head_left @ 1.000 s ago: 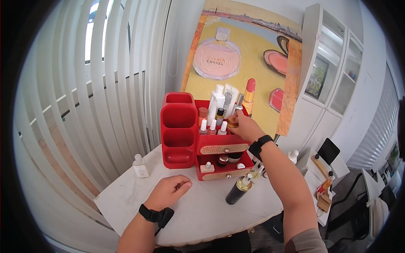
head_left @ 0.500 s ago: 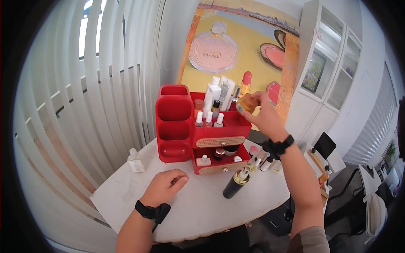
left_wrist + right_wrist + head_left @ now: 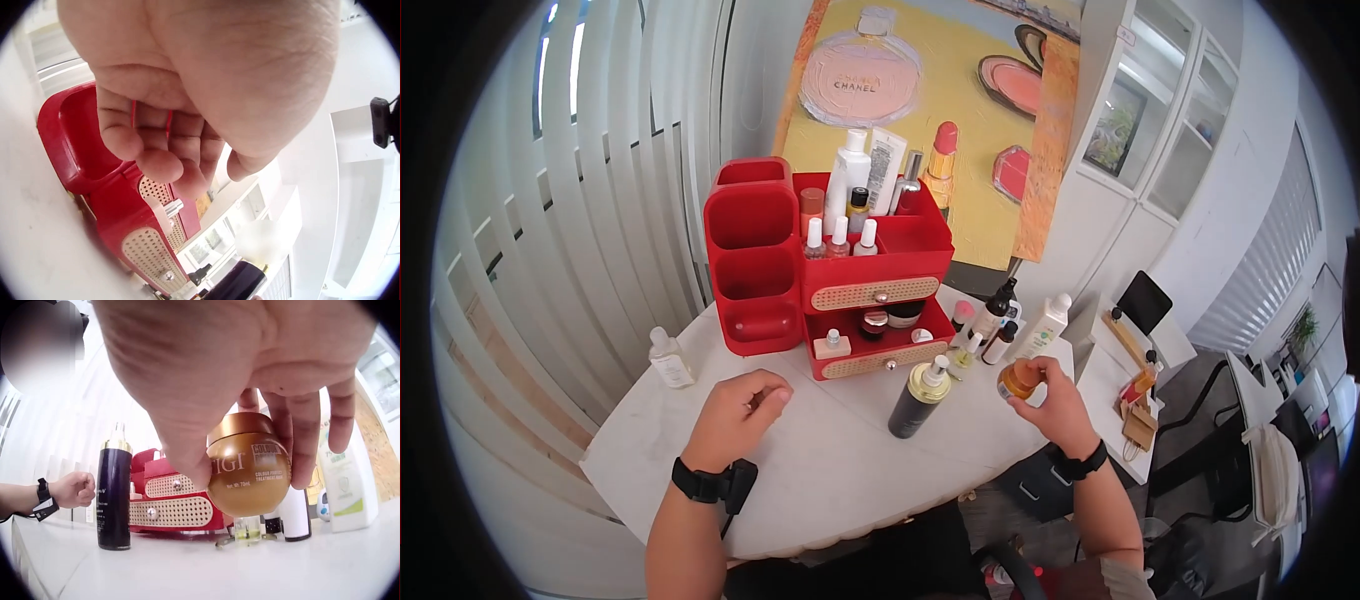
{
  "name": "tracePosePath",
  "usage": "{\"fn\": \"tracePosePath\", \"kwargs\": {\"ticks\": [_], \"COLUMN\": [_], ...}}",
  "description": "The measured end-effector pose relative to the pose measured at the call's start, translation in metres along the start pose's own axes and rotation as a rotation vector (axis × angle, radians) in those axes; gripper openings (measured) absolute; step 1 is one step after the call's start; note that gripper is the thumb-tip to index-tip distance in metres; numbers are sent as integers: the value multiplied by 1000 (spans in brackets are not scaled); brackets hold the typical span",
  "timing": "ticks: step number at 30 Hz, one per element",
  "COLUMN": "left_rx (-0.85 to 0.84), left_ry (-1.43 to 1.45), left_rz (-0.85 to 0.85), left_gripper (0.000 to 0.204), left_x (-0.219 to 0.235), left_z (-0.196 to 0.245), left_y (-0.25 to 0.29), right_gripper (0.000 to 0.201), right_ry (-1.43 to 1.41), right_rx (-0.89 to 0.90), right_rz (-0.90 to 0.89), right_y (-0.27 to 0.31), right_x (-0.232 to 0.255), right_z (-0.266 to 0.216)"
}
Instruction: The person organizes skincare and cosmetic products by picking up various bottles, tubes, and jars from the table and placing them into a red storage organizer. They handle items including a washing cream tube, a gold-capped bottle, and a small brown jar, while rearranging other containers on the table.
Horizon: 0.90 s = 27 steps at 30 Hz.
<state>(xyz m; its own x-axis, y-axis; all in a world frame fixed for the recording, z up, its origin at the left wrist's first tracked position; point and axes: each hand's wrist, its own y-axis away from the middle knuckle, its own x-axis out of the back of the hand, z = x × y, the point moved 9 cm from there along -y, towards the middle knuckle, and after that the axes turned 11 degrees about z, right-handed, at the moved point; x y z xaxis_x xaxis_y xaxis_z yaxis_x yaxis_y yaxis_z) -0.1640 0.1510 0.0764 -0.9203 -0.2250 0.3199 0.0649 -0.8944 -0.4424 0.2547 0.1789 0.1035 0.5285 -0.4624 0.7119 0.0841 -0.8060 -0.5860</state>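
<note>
The right hand pinches an amber jar with a gold lid between thumb and fingers, near the table's right edge. In the right wrist view, that jar appears upright, low over the white surface. The left hand hangs loosely curled and holds nothing, in front of the red organizer. Its fingers are bent in the left wrist view. A dark pump bottle with a gold collar stands between the hands.
Several bottles, including a tall white one, stand right of the organizer. A small clear bottle is at the left. The organizer's lower drawer is pulled out with small items inside. The table curves in front.
The right hand has taken the amber jar out of the organizer's top and carried it right and down toward the table. The left hand has stayed loosely curled. The head view has shifted.
</note>
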Motion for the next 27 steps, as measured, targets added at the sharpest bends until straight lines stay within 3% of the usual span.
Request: {"fn": "tracePosePath", "kwargs": {"ticks": [7,23,25,27], "left_rx": [45,66,58,56], "left_ry": [26,-9,-5,2], "left_rz": [-1,-52,-54,-49], "left_gripper": [15,17,16,16], "left_x": [-1,-2,-1,0], "left_z": [-3,-2,-2,-1], "left_y": [0,1,1,1], "right_gripper": [59,62,61,58], "right_ry": [-15,-76,159,129], "right_rx": [-93,-125,15,47], "right_rz": [-26,-31,118,186], "right_y": [11,14,10,-1], "right_x": [-18,-31,-6,16], "right_z": [17,26,7,-3]}}
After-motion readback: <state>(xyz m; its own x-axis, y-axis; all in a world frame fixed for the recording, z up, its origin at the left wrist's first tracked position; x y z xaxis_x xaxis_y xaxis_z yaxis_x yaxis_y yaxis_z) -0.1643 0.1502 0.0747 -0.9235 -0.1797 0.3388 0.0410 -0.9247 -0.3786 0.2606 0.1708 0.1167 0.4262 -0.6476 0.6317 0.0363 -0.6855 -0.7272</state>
